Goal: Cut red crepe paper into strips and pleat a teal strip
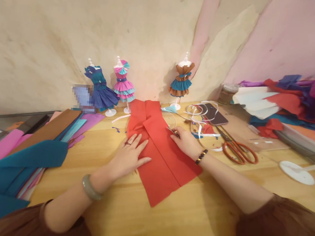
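"While the left hand [128, 155] rests open, fingers spread at 9 o'clock on the red crepe paper [163, 155], what's the right hand [185, 141] up to?"

"It's at 2 o'clock, fingertips pinching some slim metal tool [170, 129], too small to identify lol. Orange-handled scissors [234, 151] lie at 3, same wooden table [183, 214]."

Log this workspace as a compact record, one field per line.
Left hand: spread, fingers on red material
Right hand: pinching a small metal-tipped tool, partly hidden
Surface: wooden table
Back: three dressed miniature stands, blue-teal, pink, brown-teal
Right side: orange-handled scissors, dark phone
Left side: teal material
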